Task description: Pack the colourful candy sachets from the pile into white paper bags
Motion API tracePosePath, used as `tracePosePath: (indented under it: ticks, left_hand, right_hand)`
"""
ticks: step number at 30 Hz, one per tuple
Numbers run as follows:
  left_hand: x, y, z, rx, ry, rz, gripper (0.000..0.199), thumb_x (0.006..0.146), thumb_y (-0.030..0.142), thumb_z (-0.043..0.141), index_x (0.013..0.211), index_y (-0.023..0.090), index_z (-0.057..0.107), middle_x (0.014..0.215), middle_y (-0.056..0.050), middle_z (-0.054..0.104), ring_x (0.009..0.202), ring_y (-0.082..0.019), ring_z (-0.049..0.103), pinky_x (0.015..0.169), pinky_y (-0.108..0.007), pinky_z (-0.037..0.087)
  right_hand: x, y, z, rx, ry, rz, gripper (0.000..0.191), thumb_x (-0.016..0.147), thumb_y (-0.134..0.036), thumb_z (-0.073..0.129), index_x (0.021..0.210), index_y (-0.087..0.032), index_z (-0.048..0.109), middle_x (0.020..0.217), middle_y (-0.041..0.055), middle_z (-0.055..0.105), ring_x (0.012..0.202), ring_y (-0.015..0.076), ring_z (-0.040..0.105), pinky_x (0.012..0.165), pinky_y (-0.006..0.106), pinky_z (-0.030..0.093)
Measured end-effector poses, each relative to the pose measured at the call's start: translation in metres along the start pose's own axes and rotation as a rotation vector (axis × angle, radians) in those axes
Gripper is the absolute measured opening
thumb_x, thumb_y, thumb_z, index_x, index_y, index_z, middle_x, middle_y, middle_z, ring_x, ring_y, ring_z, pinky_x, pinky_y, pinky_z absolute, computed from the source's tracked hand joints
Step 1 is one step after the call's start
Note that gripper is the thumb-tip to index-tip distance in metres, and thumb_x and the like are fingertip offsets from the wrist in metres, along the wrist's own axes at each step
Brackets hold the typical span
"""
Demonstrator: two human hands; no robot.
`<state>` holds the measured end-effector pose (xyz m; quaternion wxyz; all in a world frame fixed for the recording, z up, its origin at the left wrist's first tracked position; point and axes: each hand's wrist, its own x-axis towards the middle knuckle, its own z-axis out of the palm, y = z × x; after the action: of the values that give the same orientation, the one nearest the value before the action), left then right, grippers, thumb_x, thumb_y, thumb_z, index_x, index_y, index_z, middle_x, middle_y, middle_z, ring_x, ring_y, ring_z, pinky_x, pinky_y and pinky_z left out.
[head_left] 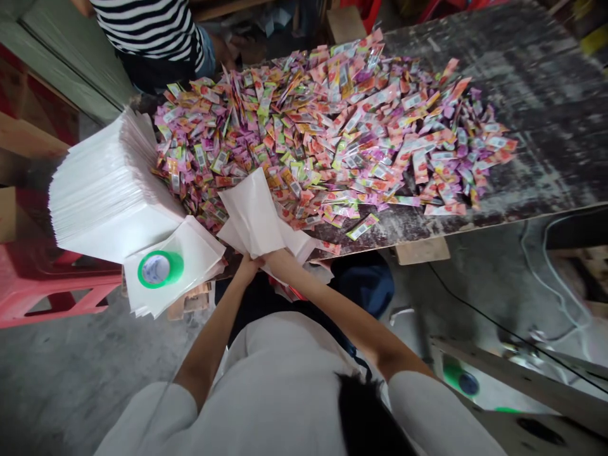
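1. The left hand [251, 266] was closed at the near edge of a white bag [259, 218]; the right hand [276, 261] was beside it, its fingers hidden behind the bag, so its grip could not be told.
2. The bag stood tilted over the tabletop's near edge, other bags [299, 242] lying beneath it; its mouth was probably at the hands, though the blur made this uncertain. A loose pinch could have let it slip, or dragged a lower bag along.
3. Just beyond lay the heap of packets [304, 145]. A sweep of the bag could have pushed some off; the lone packet [362, 227] near the edge was most exposed.
4. To the left, a tape roll [160, 269] rested on loose bags [190, 253] overhanging the edge, beside the tall stack [109, 190]. A knock from the left arm could have sent roll and bags down.
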<state>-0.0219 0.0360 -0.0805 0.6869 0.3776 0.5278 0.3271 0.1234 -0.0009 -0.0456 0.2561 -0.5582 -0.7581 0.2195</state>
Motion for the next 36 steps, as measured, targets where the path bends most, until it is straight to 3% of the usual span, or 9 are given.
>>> tracePosePath:
  ticks: [2, 4, 9, 14, 19, 23, 28, 32, 36]
  left_hand:
    - [-0.008, 0.010, -0.008, -0.098, -0.175, -0.061, 0.054, 0.046, 0.022, 0.082, 0.097, 0.017, 0.067, 0.095, -0.007, 0.073, 0.092, -0.024, 0.066, 0.087, -0.038, 0.052]
    - [-0.012, 0.022, -0.011, -0.212, -0.265, -0.109, 0.054, 0.049, 0.033, 0.085, 0.098, 0.018, 0.067, 0.095, -0.007, 0.073, 0.090, -0.023, 0.067, 0.083, -0.036, 0.054]
    - [-0.010, 0.040, -0.004, -0.205, -0.057, -0.160, 0.043, 0.059, 0.047, 0.083, 0.081, 0.014, 0.066, 0.073, -0.005, 0.072, 0.064, -0.016, 0.066, 0.063, -0.029, 0.055]
    - [-0.007, 0.043, 0.003, -0.161, 0.006, -0.186, 0.044, 0.057, 0.044, 0.084, 0.079, 0.012, 0.064, 0.064, -0.005, 0.070, 0.058, -0.019, 0.067, 0.057, -0.032, 0.056]
    - [-0.001, 0.040, 0.003, -0.147, 0.194, -0.190, 0.032, 0.061, 0.035, 0.081, 0.077, 0.013, 0.063, 0.058, -0.003, 0.068, 0.056, -0.020, 0.067, 0.055, -0.032, 0.057]
    - [0.001, 0.039, 0.002, -0.099, 0.145, -0.200, 0.038, 0.062, 0.038, 0.080, 0.084, 0.012, 0.065, 0.062, -0.003, 0.069, 0.055, -0.019, 0.066, 0.051, -0.030, 0.055]
    - [-0.003, 0.042, 0.001, -0.068, 0.052, -0.170, 0.047, 0.056, 0.042, 0.084, 0.087, 0.010, 0.067, 0.066, -0.004, 0.070, 0.055, -0.017, 0.066, 0.051, -0.028, 0.056]
    - [-0.006, 0.043, -0.003, -0.056, 0.073, -0.174, 0.047, 0.055, 0.044, 0.084, 0.085, 0.011, 0.069, 0.067, -0.004, 0.070, 0.058, -0.019, 0.066, 0.054, -0.031, 0.057]
    - [-0.010, 0.039, -0.001, -0.021, 0.053, -0.173, 0.044, 0.055, 0.043, 0.084, 0.080, 0.010, 0.069, 0.062, -0.004, 0.068, 0.054, -0.018, 0.064, 0.052, -0.032, 0.056]
  right_hand:
    - [-0.014, 0.002, -0.009, -0.004, -0.055, -0.030, 0.037, 0.088, -0.009, 0.058, 0.123, -0.019, 0.060, 0.124, 0.0116, 0.061, 0.113, 0.0235, 0.058, 0.096, 0.041, 0.050]
    - [-0.024, 0.004, -0.015, 0.002, -0.089, -0.034, 0.041, 0.088, -0.003, 0.053, 0.125, -0.017, 0.060, 0.129, 0.0139, 0.059, 0.116, 0.0230, 0.057, 0.099, 0.039, 0.047]
    - [-0.020, 0.003, -0.009, -0.016, -0.063, -0.043, 0.024, 0.093, -0.019, 0.057, 0.116, -0.019, 0.064, 0.117, 0.0113, 0.065, 0.109, 0.0229, 0.057, 0.097, 0.038, 0.043]
    - [-0.013, 0.002, -0.003, -0.134, -0.076, -0.093, 0.018, 0.095, -0.023, 0.052, 0.100, -0.020, 0.068, 0.098, 0.0100, 0.064, 0.095, 0.0225, 0.054, 0.089, 0.038, 0.040]
    - [-0.060, 0.022, -0.025, -0.086, -0.221, -0.228, 0.016, 0.091, -0.015, 0.053, 0.090, -0.020, 0.068, 0.092, 0.0074, 0.063, 0.087, 0.0193, 0.054, 0.078, 0.031, 0.039]
    - [-0.092, 0.027, -0.041, 0.033, -0.172, -0.116, 0.017, 0.095, -0.020, 0.050, 0.098, -0.020, 0.067, 0.098, 0.0064, 0.065, 0.084, 0.0165, 0.058, 0.074, 0.027, 0.044]
    - [-0.047, 0.017, -0.019, -0.003, -0.023, -0.076, 0.032, 0.097, -0.016, 0.045, 0.126, -0.021, 0.059, 0.121, 0.0098, 0.062, 0.108, 0.0196, 0.057, 0.086, 0.030, 0.046]
    - [-0.014, 0.015, -0.005, -0.061, -0.096, -0.049, 0.019, 0.095, -0.021, 0.053, 0.105, -0.021, 0.068, 0.104, 0.0091, 0.065, 0.098, 0.0220, 0.056, 0.083, 0.033, 0.044]
    - [-0.022, 0.021, -0.017, 0.001, -0.097, -0.080, 0.016, 0.095, -0.024, 0.055, 0.090, -0.021, 0.070, 0.093, 0.0082, 0.065, 0.092, 0.0213, 0.054, 0.083, 0.034, 0.041]
